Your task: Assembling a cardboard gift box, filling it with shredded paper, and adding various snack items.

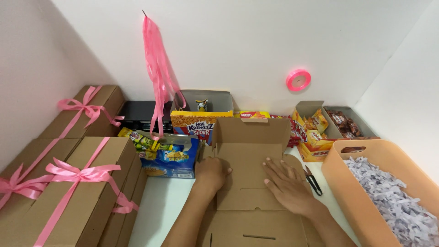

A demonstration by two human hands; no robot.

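A: On the white surface (169, 201), head view: flat die-cut cardboard box (249, 183), unfolded, back flap standing up. Left hand (211, 174) curled over the box's left side wall, fingers folded in on the edge. Right hand (286, 185) spread flat, palm down on the base panel.

B: Handling?

A: Judging by looks: light, stiff corrugated board, bends only at the scored creases. Matte, not slippery. Best held at panel edges or flaps (thin tabs could tear or crease).

B: Surroundings?

A: Scissors (313, 179) just right of the box. Peach plastic bin (347, 176) with shredded white paper (388, 196), soft and loose. Left: closed boxes tied with pink ribbon (75, 174), glossy satin. Behind: snack packs (170, 158), crinkly foil, and a ribbon spool (298, 79) on the wall.
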